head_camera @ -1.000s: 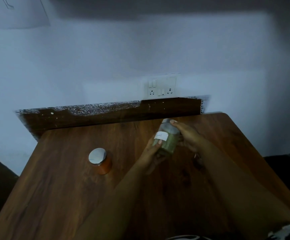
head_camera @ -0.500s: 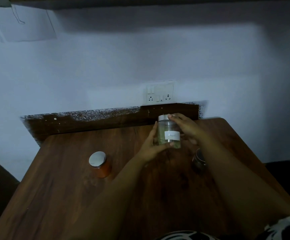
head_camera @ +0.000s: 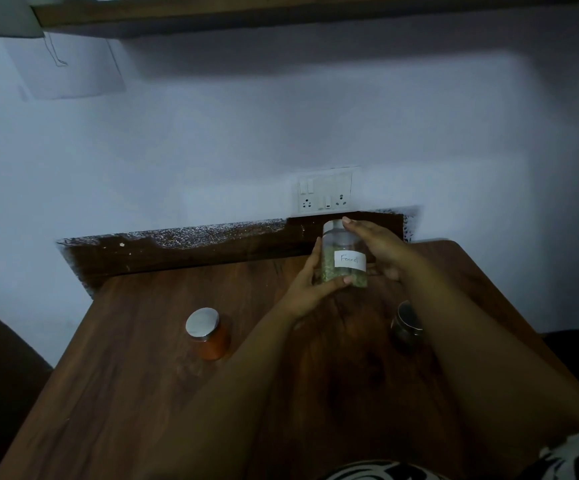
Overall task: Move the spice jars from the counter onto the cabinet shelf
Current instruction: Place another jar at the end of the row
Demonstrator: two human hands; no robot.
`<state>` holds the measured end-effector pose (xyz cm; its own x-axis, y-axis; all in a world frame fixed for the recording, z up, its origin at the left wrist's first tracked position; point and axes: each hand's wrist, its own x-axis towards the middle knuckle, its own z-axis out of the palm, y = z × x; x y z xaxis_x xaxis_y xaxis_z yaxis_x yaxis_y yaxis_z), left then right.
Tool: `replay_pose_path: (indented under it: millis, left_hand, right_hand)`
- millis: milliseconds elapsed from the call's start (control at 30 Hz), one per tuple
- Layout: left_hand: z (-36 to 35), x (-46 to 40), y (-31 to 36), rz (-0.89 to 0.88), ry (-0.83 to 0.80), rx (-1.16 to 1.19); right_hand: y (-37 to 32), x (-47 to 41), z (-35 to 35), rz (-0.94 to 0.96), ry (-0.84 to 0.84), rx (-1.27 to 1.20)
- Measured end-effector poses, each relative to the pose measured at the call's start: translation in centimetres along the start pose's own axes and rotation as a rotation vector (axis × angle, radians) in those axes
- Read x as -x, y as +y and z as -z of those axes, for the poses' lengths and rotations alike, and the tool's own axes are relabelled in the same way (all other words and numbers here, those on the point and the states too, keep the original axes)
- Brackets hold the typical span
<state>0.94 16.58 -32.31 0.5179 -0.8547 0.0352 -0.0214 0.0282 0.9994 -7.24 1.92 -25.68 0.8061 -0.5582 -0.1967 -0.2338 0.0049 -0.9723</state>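
Observation:
A clear jar of green fennel (head_camera: 342, 261) with a white label and a silver lid is held upright above the wooden counter (head_camera: 142, 393). My left hand (head_camera: 310, 285) cups its base and left side. My right hand (head_camera: 376, 245) grips its top and right side. An orange spice jar (head_camera: 208, 334) with a silver lid stands on the counter to the left. A dark jar (head_camera: 405, 323) stands partly hidden behind my right forearm. The wooden shelf (head_camera: 281, 12) runs along the top of the view.
A white socket and switch plate (head_camera: 325, 194) sits on the wall just behind the held jar. A dark wooden backsplash (head_camera: 177, 251) lines the counter's far edge. A sheet of paper (head_camera: 69, 67) hangs on the wall at upper left.
The fennel jar went from tilted to upright and rose slightly in both hands. The view tilted up, bringing the shelf into sight. The dark jar has come into view beside my right arm.

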Motion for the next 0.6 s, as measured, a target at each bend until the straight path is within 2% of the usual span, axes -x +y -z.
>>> replay_pose_path:
  millis: [233, 433, 600]
  left_hand:
    - [-0.3, -0.1, 0.3, 0.022, 0.000, 0.000]
    - [-0.4, -0.3, 1.2, 0.076, -0.099, -0.081]
    - [-1.2, -0.9, 1.6, 0.006, 0.030, -0.046]
  right_hand:
    - [-0.2, -0.2, 0.5, -0.024, -0.020, 0.002]
    - [-0.6, -1.0, 0.4, -0.112, -0.015, -0.005]
    - [-1.5, -1.0, 0.6, -0.117, 0.029, -0.084]
